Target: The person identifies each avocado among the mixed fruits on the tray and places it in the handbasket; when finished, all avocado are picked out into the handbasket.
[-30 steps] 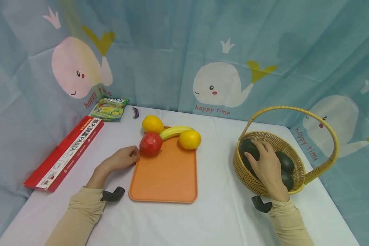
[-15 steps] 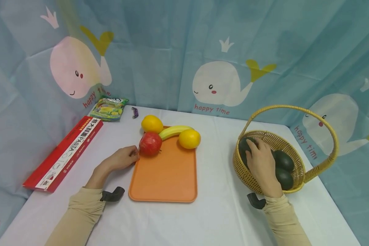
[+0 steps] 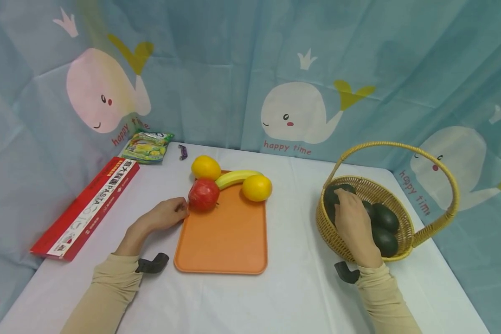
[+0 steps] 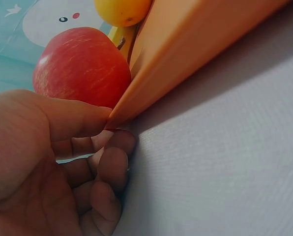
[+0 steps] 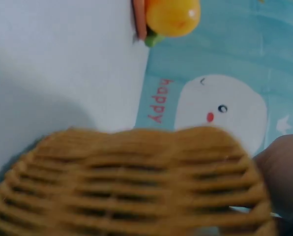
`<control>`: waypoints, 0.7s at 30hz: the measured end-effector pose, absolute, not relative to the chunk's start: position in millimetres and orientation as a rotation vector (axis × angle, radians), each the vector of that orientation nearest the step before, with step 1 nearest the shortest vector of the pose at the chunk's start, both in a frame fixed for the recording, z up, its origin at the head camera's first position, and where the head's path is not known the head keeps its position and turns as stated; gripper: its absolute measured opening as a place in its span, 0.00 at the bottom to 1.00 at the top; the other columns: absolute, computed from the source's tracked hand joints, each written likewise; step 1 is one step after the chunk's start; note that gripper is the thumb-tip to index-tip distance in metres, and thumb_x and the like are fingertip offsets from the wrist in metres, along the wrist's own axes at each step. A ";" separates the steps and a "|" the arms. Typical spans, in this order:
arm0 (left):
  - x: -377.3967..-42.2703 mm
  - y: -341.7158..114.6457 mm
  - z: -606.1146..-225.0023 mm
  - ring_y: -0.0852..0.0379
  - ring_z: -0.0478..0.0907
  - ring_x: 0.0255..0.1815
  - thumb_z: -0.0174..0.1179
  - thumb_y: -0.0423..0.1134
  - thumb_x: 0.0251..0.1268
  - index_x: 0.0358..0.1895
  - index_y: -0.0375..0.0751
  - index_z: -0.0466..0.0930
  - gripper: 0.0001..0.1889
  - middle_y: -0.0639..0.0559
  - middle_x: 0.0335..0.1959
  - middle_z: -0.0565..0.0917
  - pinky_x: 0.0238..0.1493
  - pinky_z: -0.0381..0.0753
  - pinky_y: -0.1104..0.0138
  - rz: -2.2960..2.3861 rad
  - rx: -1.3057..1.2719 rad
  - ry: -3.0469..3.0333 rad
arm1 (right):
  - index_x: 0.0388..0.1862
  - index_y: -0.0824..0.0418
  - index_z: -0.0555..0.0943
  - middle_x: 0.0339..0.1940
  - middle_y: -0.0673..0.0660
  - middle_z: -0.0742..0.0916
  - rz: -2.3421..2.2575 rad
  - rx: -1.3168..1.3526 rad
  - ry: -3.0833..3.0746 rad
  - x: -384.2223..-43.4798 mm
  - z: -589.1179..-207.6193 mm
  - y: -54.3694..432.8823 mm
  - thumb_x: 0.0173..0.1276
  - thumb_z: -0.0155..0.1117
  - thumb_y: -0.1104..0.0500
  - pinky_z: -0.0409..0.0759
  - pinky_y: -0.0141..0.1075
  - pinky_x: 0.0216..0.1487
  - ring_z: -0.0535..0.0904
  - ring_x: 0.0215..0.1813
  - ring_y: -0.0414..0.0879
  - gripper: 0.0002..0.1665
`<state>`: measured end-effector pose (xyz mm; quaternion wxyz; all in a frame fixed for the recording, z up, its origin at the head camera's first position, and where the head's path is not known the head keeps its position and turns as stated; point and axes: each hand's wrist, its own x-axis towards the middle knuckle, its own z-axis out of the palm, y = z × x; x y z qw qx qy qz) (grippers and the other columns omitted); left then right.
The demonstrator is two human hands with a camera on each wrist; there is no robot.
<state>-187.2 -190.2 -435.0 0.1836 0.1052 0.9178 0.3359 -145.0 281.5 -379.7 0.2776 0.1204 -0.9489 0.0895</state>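
My left hand (image 3: 165, 215) pinches the left rim of an orange tray (image 3: 225, 243), thumb on top and curled fingers beneath, as the left wrist view shows. A red apple (image 3: 203, 195) sits on the tray right beside that thumb. On the right, my right hand (image 3: 354, 225) reaches down into a wicker basket (image 3: 327, 234) that holds several dark green avocados (image 3: 385, 242). Its fingertips are among the avocados at the basket's left side, partly hidden, and I cannot tell whether they grip one. In the right wrist view, the basket wall (image 5: 136, 182) covers most of the hand.
Two lemons (image 3: 256, 188) and a banana (image 3: 238, 177) lie at the tray's far end. A red pasta box (image 3: 87, 208), a green snack packet (image 3: 147, 147) and a small purple-wrapped candy (image 3: 183, 151) are at the left. The basket's tall handle (image 3: 394, 144) arches above it.
My right hand has shifted left and deeper into the basket; the avocado between its thumb and fingers earlier is now partly covered. More avocados show around it. The left hand keeps its place.
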 end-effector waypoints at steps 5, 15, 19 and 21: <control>-187.4 -189.9 -434.4 0.55 0.70 0.33 0.52 0.40 0.70 0.42 0.37 0.73 0.08 0.50 0.29 0.74 0.33 0.68 0.65 0.944 0.294 2.590 | 0.44 0.74 0.81 0.46 0.71 0.84 0.300 0.330 -2.455 -144.9 -382.6 284.1 0.56 0.69 0.74 0.78 0.55 0.49 0.80 0.48 0.66 0.15; -186.2 -189.2 -435.9 0.55 0.70 0.33 0.52 0.39 0.69 0.42 0.38 0.73 0.08 0.50 0.29 0.74 0.34 0.68 0.65 0.957 0.300 2.587 | 0.39 0.71 0.85 0.43 0.68 0.84 0.198 0.425 -2.485 -148.6 -392.2 280.2 0.56 0.67 0.73 0.79 0.52 0.42 0.79 0.44 0.64 0.11; -186.7 -190.1 -435.6 0.55 0.70 0.33 0.52 0.39 0.69 0.41 0.38 0.73 0.08 0.50 0.29 0.74 0.33 0.67 0.65 0.957 0.307 2.594 | 0.46 0.70 0.84 0.56 0.73 0.79 0.146 0.398 -2.506 -148.9 -390.9 282.7 0.57 0.68 0.70 0.76 0.61 0.50 0.75 0.57 0.71 0.16; -186.9 -190.7 -435.0 0.55 0.70 0.33 0.52 0.39 0.70 0.41 0.38 0.73 0.08 0.50 0.29 0.74 0.34 0.67 0.65 0.954 0.310 2.597 | 0.49 0.70 0.82 0.61 0.74 0.77 0.137 0.403 -2.532 -149.2 -390.3 284.4 0.59 0.67 0.68 0.73 0.63 0.56 0.72 0.62 0.73 0.18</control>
